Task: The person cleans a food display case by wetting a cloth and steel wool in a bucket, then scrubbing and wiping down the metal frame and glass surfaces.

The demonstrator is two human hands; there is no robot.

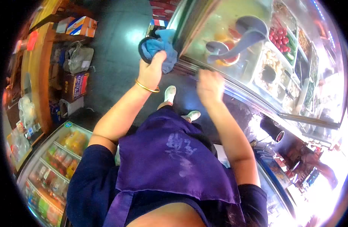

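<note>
A bunched blue cloth (168, 41) is gripped in my left hand (151, 72), which wears a gold bangle. With the cloth sits a dark round-rimmed thing (143, 53), perhaps a bowl or lid; the cloth and fingers cover much of it. My right hand (210, 87) is closed beside the metal front edge (234, 87) of the food counter. It is slightly blurred, and what its fingers hold, if anything, is hidden. On the counter near it are a pale ladle (234, 47) and a red-and-white cup (231, 57).
Trays of food, one with red pieces (279, 39), fill the glass-fronted counter at right. At left stand wooden shelves (49, 38) with bags and boxes. A display fridge (55, 170) of drinks is at lower left. Dark floor (117, 49) lies ahead.
</note>
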